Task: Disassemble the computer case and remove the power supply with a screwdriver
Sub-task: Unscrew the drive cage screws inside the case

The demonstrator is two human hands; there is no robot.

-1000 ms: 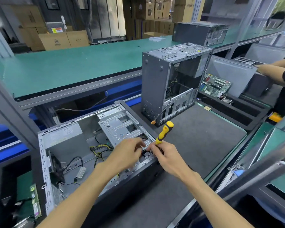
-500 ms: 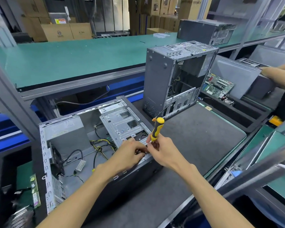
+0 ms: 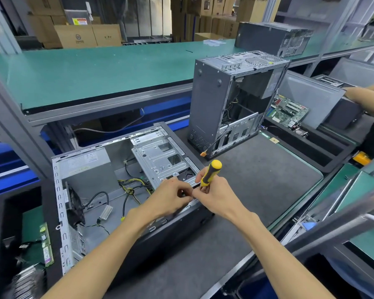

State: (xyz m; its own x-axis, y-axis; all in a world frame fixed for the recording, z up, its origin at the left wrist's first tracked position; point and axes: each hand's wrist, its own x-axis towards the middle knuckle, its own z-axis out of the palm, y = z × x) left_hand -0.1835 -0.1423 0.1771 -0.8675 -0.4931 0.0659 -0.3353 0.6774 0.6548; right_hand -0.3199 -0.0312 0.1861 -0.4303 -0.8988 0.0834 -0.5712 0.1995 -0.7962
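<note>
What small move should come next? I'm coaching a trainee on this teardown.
Probably seat the screwdriver tip squarely in the screw and turn. The right hand grips it nearly upright at the near edge of the open case, the left hand pinches beside its hidden tip, and the power supply is still inside.

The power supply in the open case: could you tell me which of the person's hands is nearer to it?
Left. The left hand is over the case's near edge, right of the power supply; the right hand, holding the screwdriver, is farther right.
</note>
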